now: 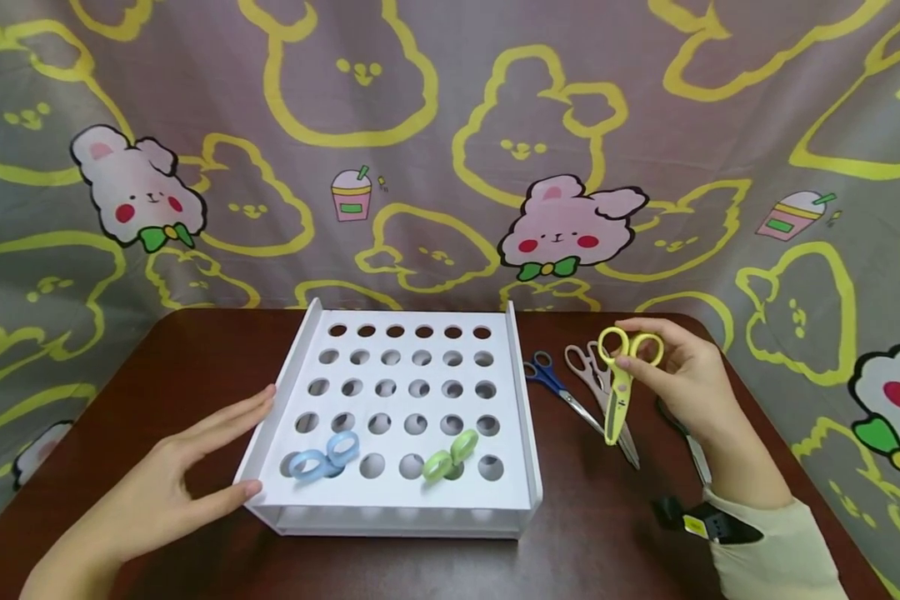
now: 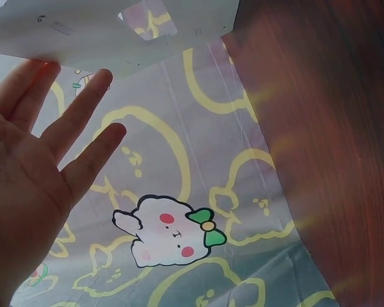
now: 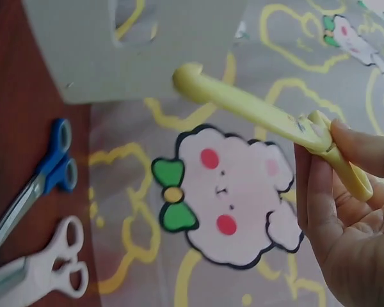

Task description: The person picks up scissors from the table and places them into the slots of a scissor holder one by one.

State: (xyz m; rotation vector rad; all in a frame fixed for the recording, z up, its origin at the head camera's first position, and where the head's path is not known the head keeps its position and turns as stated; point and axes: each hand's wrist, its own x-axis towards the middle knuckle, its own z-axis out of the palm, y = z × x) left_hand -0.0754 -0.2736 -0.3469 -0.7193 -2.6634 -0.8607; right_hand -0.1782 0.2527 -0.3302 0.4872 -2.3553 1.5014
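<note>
One pair of yellow scissors (image 1: 619, 392) is pinched in the right hand (image 1: 686, 379); the left hand (image 1: 157, 483), spread, touches the rack's left edge (image 1: 298, 358).

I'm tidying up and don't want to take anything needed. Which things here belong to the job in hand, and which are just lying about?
Belong, it seems:
rack
yellow scissors, held
light-blue scissors, green scissors, both in the rack
dark-blue scissors, pale scissors, probably too
dark tool, partly hidden, perhaps

Just surroundings:
curtain
wrist device
</note>
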